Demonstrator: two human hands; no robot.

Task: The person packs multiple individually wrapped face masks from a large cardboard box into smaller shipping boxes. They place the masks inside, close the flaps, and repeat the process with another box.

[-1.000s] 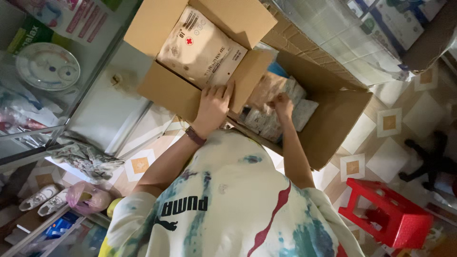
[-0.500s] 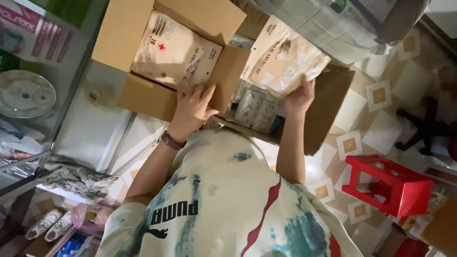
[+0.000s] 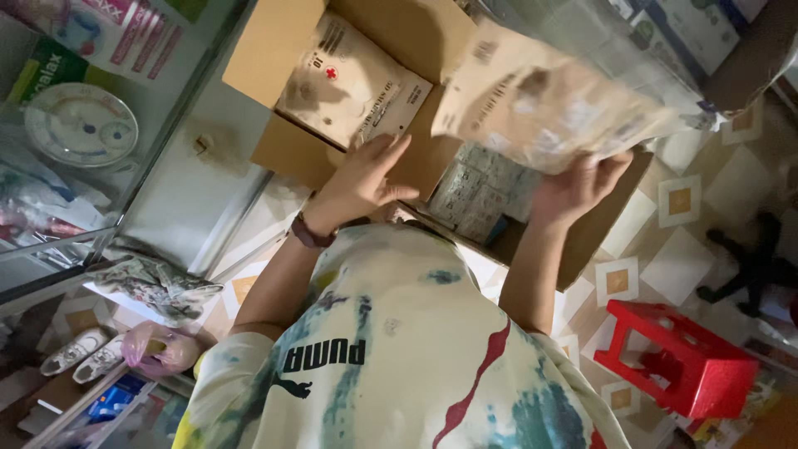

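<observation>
- The flat tan packet (image 3: pixel 540 104) was up in the air over the open cardboard box (image 3: pixel 598 224), above the box's far right corner (it was motion-blurred, so its print could not be made out).
- Its long axis ran roughly left to right, tilted a little down toward the right; its lower right edge met the right hand.
- The right hand (image 3: pixel 578 187) was the nearer one, raised with fingers curled up around that lower edge, grasping the packet.
- The left hand (image 3: pixel 362 179) lay flat and open, holding nothing, pressed on the box's inner flap (image 3: pixel 432 166) well left of the packet.
- A second, like packet (image 3: pixel 353 83) lay flat inside the neighbouring box compartment, beyond the left hand.
- More wrapped packs (image 3: pixel 478 191) sat in the box under the lifted packet.
</observation>
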